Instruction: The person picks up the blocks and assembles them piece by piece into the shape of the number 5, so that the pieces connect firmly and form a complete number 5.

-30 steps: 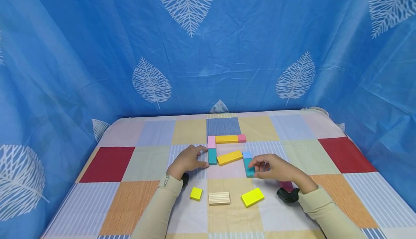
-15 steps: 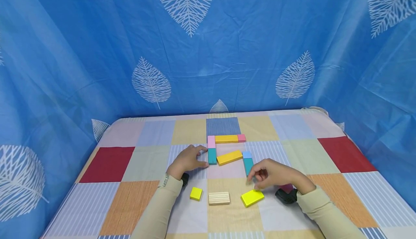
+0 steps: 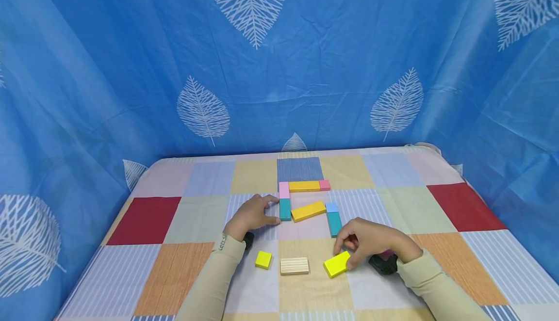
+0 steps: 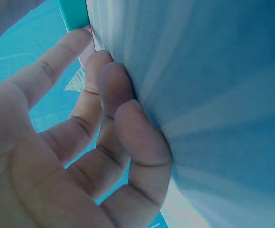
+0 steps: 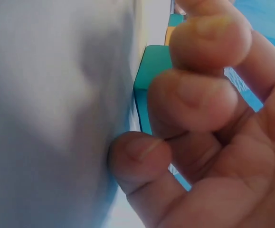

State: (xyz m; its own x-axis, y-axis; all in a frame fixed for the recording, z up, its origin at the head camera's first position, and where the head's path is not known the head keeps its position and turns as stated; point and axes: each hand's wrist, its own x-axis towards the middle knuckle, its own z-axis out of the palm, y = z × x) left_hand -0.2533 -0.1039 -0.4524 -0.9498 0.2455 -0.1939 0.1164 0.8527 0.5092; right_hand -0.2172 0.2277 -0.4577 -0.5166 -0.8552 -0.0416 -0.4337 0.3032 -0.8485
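My left hand (image 3: 252, 217) rests on the cloth at the left side of a teal block (image 3: 285, 210). Its thumb and index finger are beside that block, and the left wrist view shows the index fingertip at the block's edge (image 4: 74, 14). The other fingers are loosely bent. My right hand (image 3: 371, 238) is at a bright yellow block (image 3: 335, 264), with thumb and index finger on its right end in a pinch. The right wrist view shows the other fingers (image 5: 192, 102) curled; the yellow block is hidden there. Another teal block (image 3: 334, 224) lies just beyond this hand.
Amber blocks (image 3: 304, 186) (image 3: 308, 211), pink blocks (image 3: 284, 190) (image 3: 324, 185) and a light blue block (image 3: 332, 207) lie end to end with the teal ones. Nearer are a small yellow block (image 3: 263, 260) and a striped wooden block (image 3: 294, 265). A blue curtain (image 3: 279, 93) stands behind the patchwork cloth (image 3: 196, 214).
My right hand has left the right teal block and moved toward me to the yellow block, where thumb and index finger now grip its end. My left hand has stayed in place.
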